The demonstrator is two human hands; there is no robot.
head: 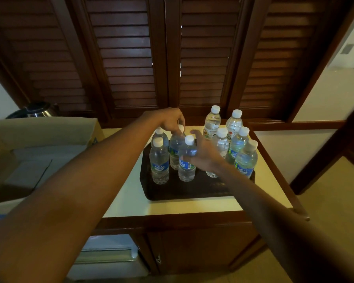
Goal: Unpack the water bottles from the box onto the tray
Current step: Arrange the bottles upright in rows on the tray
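Nine bottles stood on the tray (172, 193) at centre; left hand (169, 121) pinched a rear bottle (175, 148), right hand (204, 156) gripped a front bottle (187, 160); box (39, 137) interior unclear.

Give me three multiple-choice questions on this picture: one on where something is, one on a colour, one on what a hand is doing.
1. Where is the box relative to the tray?
A) left of it B) right of it C) on it
2. What colour are the caps?
A) blue B) white C) red
3. What is the right hand doing?
A) lying flat on the counter B) gripping a bottle C) reaching into the box

Answers: 1 A, the box sits left of the tray. 2 B, every cap in view is white. 3 B, it wraps the front bottle, while the left hand pinches the back bottle at its top.
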